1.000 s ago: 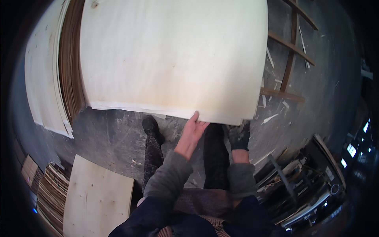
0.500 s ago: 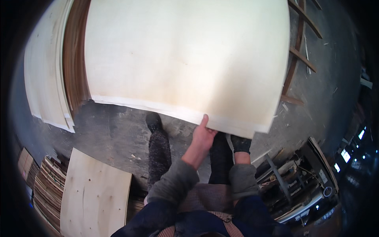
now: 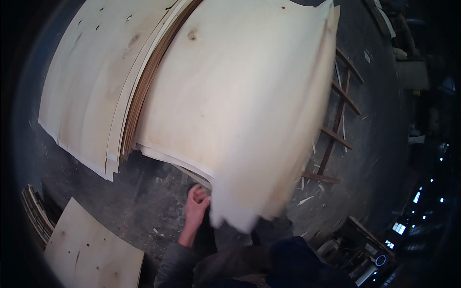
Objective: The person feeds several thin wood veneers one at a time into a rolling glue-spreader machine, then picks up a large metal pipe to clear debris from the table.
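Observation:
A large pale veneer sheet lies across the stack in front of me, its near right part lifted and bent up towards me. The near edge of that lifted part is blurred. Just left of it, by the front edge of the stacked sheets, is my left hand. Its fingers are curled and smeared by motion, so whether they grip the sheet's edge cannot be made out. My right hand is hidden behind the raised sheet.
Left of the stack stands another pile of veneer with brown edges showing. A knotted board lies at the lower left. A wooden slatted frame rests on the floor at right, and machinery stands at the lower right.
The sheet's near right part has risen and curled towards me. My left hand has left its earlier spot on the front edge and moved left. My right hand has gone out of sight.

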The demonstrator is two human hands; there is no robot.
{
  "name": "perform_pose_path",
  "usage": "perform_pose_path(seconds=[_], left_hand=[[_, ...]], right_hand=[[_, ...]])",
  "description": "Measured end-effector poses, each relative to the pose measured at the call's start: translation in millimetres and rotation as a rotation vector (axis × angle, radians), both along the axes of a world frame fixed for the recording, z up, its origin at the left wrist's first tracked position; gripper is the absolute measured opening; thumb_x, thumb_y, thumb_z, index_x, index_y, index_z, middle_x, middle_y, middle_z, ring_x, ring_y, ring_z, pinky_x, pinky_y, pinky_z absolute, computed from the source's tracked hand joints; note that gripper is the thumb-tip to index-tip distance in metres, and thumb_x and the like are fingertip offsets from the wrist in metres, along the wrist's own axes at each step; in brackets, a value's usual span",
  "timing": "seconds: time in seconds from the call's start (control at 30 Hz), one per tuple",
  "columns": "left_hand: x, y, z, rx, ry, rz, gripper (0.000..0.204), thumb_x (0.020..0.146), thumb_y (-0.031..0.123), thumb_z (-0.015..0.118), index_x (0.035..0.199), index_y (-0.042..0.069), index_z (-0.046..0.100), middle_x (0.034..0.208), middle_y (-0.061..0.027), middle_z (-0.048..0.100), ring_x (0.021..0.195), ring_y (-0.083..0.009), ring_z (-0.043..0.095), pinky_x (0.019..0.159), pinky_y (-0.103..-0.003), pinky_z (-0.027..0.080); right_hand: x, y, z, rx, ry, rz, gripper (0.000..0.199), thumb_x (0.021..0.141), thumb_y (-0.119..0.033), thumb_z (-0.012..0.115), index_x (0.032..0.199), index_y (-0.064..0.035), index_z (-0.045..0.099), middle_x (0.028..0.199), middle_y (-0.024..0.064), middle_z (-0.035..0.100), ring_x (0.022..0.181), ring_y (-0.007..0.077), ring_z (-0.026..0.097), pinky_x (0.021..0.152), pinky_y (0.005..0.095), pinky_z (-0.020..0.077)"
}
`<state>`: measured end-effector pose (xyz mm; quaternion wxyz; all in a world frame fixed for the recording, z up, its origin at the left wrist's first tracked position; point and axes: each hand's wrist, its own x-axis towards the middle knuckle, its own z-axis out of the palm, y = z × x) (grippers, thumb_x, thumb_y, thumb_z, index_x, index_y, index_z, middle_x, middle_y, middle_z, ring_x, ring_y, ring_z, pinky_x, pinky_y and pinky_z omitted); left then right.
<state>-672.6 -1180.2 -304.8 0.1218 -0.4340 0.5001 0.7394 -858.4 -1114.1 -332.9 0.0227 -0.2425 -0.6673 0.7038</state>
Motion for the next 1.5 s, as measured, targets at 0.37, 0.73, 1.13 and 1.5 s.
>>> perform_pose_path(seconds=[0.37, 0.73, 1.13, 1.5], left_hand=[[19.0, 29.0, -148.7, 0.49, 0.229, 0.543, 0.041, 0.078, 0.011, 0.059, 0.115, 0.001, 0.045, 0.111, -0.0091, 0.053, 0.102, -0.0201, 0.051, 0.088, -0.033, 0.04], [-22.6, 107.1, -99.0, 0.456, 0.218, 1.067, 0.044, 0.085, 0.032, 0.052, 0.118, 0.004, 0.044, 0.113, -0.0082, 0.053, 0.104, -0.0211, 0.05, 0.09, -0.036, 0.039], [114.9, 187.8, 11.9, 0.604, 0.197, 1.136, 0.041, 0.086, 0.028, 0.049, 0.118, 0.003, 0.044, 0.112, -0.0101, 0.053, 0.103, -0.0242, 0.05, 0.089, -0.04, 0.039], [420.7, 155.3, 428.4, -0.025, -0.178, 1.129, 0.061, 0.084, 0.033, 0.051, 0.128, -0.002, 0.028, 0.128, -0.0162, 0.039, 0.116, -0.0313, 0.038, 0.098, -0.045, 0.029]], right_hand=[[4.3, -87.2, -63.9, 1.172, 0.516, 1.41, 0.047, 0.079, -0.035, 0.048, 0.123, -0.0177, 0.046, 0.137, 0.0104, 0.027, 0.129, 0.0392, 0.01, 0.102, 0.0553, 0.0025], [11.0, -16.1, -64.4, 1.299, 0.769, 1.512, 0.039, 0.082, -0.032, 0.041, 0.116, -0.0157, 0.052, 0.131, 0.0079, 0.039, 0.127, 0.0344, 0.022, 0.105, 0.0491, 0.007], [156.3, 61.0, 23.7, 1.312, 0.781, 1.617, 0.043, 0.081, -0.035, 0.038, 0.117, -0.0162, 0.052, 0.132, 0.0057, 0.038, 0.127, 0.0346, 0.02, 0.103, 0.0544, 0.0028], [255.6, 242.5, 189.7, -0.543, -1.556, 1.327, 0.035, 0.09, -0.015, 0.033, 0.118, 0.0048, 0.041, 0.12, 0.0246, 0.045, 0.111, 0.0409, 0.043, 0.093, 0.0498, 0.0355]])
